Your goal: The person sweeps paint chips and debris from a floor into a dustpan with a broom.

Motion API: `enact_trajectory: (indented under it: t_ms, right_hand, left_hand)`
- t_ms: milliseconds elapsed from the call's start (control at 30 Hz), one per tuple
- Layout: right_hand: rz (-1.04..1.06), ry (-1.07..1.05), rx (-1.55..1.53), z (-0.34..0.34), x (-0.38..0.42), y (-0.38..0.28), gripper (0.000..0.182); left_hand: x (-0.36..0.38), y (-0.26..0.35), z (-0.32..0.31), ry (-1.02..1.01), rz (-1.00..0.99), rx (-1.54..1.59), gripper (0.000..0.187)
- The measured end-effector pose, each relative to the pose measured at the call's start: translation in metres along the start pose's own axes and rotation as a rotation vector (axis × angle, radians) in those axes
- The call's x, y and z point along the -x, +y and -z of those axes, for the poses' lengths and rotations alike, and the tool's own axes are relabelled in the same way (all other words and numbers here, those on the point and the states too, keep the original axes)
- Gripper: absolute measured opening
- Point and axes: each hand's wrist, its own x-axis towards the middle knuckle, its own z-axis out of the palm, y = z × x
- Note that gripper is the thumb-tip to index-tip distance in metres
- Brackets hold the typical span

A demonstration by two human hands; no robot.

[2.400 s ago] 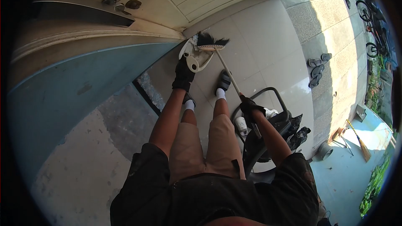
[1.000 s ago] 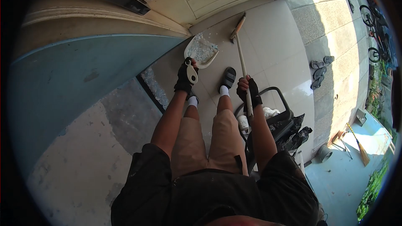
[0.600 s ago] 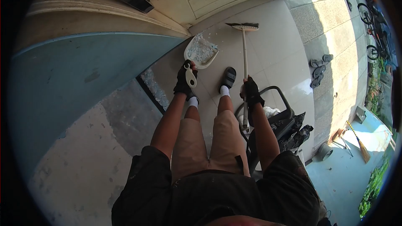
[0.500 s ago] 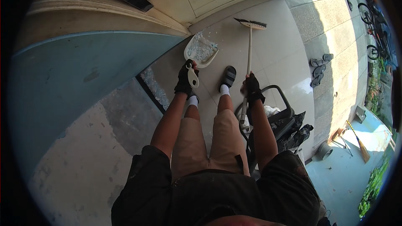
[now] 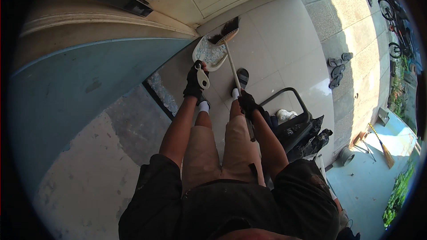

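Observation:
A white dustpan (image 5: 217,67) full of clear broken pieces (image 5: 210,53) rests on the tiled floor near the wall corner. My left hand (image 5: 194,79), in a black fingerless glove, is closed around its upright handle (image 5: 203,78). My right hand (image 5: 247,103), gloved the same way, grips the pale stick of a broom (image 5: 227,38). The broom's dark bristles lie over the dustpan's right upper edge, against the pieces. More broken pieces (image 5: 161,92) lie along a dark floor strip left of my feet.
A black chair-like frame (image 5: 302,102) with black plastic bags (image 5: 316,138) stands right of my legs. Sandals (image 5: 337,71) lie on the sunlit pavement. A blue wall (image 5: 89,75) runs along the left. Farther right are a straw broom (image 5: 386,153) and bicycles (image 5: 389,11).
The broom head has swung left from the open floor to the dustpan, its bristles turning with it. My right hand has moved left and slightly down. My left hand and the dustpan have barely shifted.

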Motion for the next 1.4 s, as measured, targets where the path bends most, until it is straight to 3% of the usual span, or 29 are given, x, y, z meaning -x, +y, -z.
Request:
enact_trajectory:
  t_ms: [100,167,233,300,367,433,500,533,567,633,667,733,800,867,900,967,1033,1133,1167,1200,1233,1300,1367,1400]
  right_hand:
    - [-0.010,-0.117,-0.056,0.016,0.027,0.033,0.053]
    - [-0.202,-0.258,-0.448,0.029,0.046,0.040,0.049]
    - [-0.188,-0.303,-0.550,0.028,0.049,0.061,0.045]
    - [-0.169,-0.342,-0.657,0.022,0.037,0.078,0.042]
    - [0.210,-0.139,-0.249,0.004,0.013,0.076,0.028]
    - [0.104,0.081,-0.261,-0.008,0.021,0.007,0.026]
    - [0.161,0.026,-0.111,-0.018,0.006,-0.036,0.026]
    - [0.217,-0.022,0.039,-0.021,0.004,-0.044,0.042]
    - [0.219,-0.022,0.040,-0.023,0.006,-0.045,0.042]
    - [-0.028,-0.142,-0.125,-0.027,0.013,-0.044,0.046]
    - [-0.196,-0.194,-0.237,-0.029,-0.040,0.013,0.048]
    - [0.446,-0.025,0.349,-0.027,-0.075,0.114,0.049]
    - [0.536,0.090,0.482,-0.001,0.019,0.067,0.048]
    - [0.143,-0.058,0.337,0.011,0.069,0.021,0.050]
    - [0.141,-0.059,0.339,0.006,0.068,0.022,0.050]
    - [0.437,0.223,0.262,-0.009,0.060,0.026,0.031]
    - [0.262,0.142,0.146,-0.023,0.021,0.018,0.035]
    - [0.398,0.262,0.192,-0.040,-0.017,-0.011,0.031]
    - [0.171,0.055,0.051,-0.041,-0.023,-0.017,0.030]
    - [-0.055,-0.148,-0.093,-0.040,-0.023,-0.022,0.030]
    - [-0.052,-0.143,-0.101,-0.042,-0.018,-0.010,0.030]
    - [0.590,0.281,0.514,-0.046,-0.011,0.052,0.028]
    - [0.731,0.252,0.195,-0.038,0.004,0.077,0.030]
    - [0.732,0.252,0.195,-0.039,0.006,0.072,0.030]
  left_hand:
    - [-0.004,-0.006,-0.003,-0.002,0.032,0.096,0.012]
    - [-0.005,-0.001,-0.002,-0.006,0.070,0.141,0.011]
    - [0.001,0.015,0.000,-0.039,0.117,0.007,0.010]
    - [0.000,0.001,-0.002,-0.023,0.108,0.065,0.010]
    - [-0.002,-0.002,-0.004,-0.004,0.091,0.123,0.010]
    - [0.003,0.007,-0.002,-0.022,0.016,0.000,0.011]
    - [0.001,0.000,-0.001,-0.019,0.019,0.027,0.012]
    - [0.002,-0.005,-0.001,-0.021,0.022,0.060,0.012]
    - [0.002,-0.007,-0.001,-0.020,0.021,0.060,0.012]
    - [0.002,-0.011,-0.001,-0.002,0.076,0.131,0.013]
    - [0.002,-0.008,0.000,-0.004,0.074,0.134,0.013]
    - [0.003,-0.002,0.000,-0.009,0.050,0.087,0.013]
    - [0.002,-0.011,0.000,-0.028,0.073,0.138,0.013]
    - [0.003,-0.013,0.000,-0.041,0.101,0.185,0.013]
    - [0.004,-0.012,0.001,-0.038,0.099,0.170,0.013]
    - [0.008,-0.012,0.002,-0.032,0.101,0.150,0.013]
    - [0.008,-0.016,0.002,0.008,0.058,0.146,0.012]
    - [0.009,-0.011,0.004,0.002,0.126,0.210,0.010]
    - [0.012,-0.004,0.006,-0.001,0.126,0.208,0.010]
    - [0.015,0.002,0.007,-0.016,-0.041,-0.019,0.009]
    - [0.016,0.010,0.008,-0.032,-0.212,-0.243,0.009]
    - [0.017,0.021,0.007,-0.023,-0.189,-0.162,0.010]
    - [0.015,0.022,0.007,-0.009,-0.161,-0.085,0.013]
    - [0.015,0.021,0.006,0.028,-0.172,-0.081,0.011]
